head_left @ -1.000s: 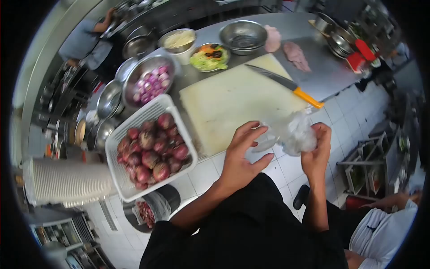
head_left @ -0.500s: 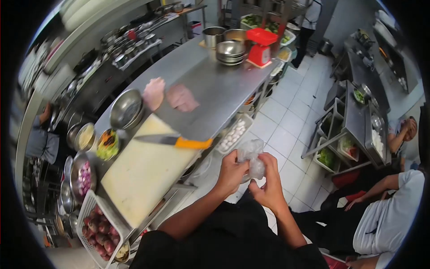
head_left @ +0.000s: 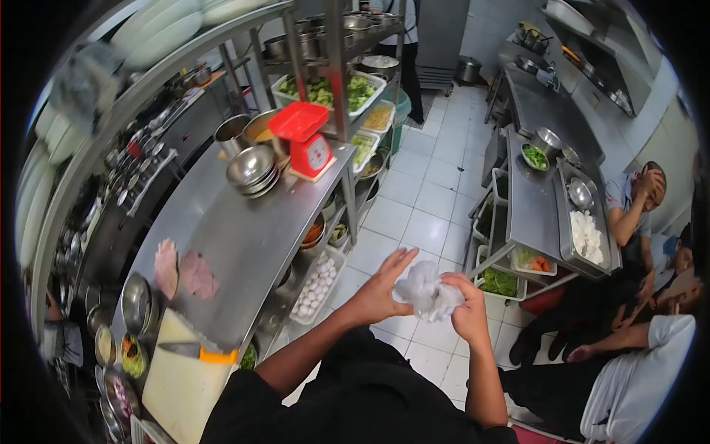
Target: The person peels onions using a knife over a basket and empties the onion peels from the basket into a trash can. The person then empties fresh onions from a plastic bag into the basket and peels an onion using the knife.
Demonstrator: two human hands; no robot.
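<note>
A crumpled clear plastic bag (head_left: 427, 290) is bunched between my two hands in front of my body. My right hand (head_left: 467, 305) grips its right side with curled fingers. At the bag's left side is my left hand (head_left: 379, 291), its fingers and thumb apart; whether the palm touches the plastic is hard to see. To the lower left, a knife with an orange handle (head_left: 219, 356) lies on the white cutting board (head_left: 177, 396). Two flat pieces of pale pink meat (head_left: 197, 275) rest on the steel table (head_left: 240, 244) beyond the board.
A red scale (head_left: 307, 140) and stacked steel bowls (head_left: 253, 169) stand on the table's far end. Below it is a tray of white round items (head_left: 319, 287). A tiled aisle (head_left: 421, 211) runs ahead. At right are a steel counter (head_left: 529, 207) and several seated people (head_left: 629, 362).
The view has swung right, so the table and board now lie farther left. The hands closed together on the bag, then my left hand's fingers spread again.
</note>
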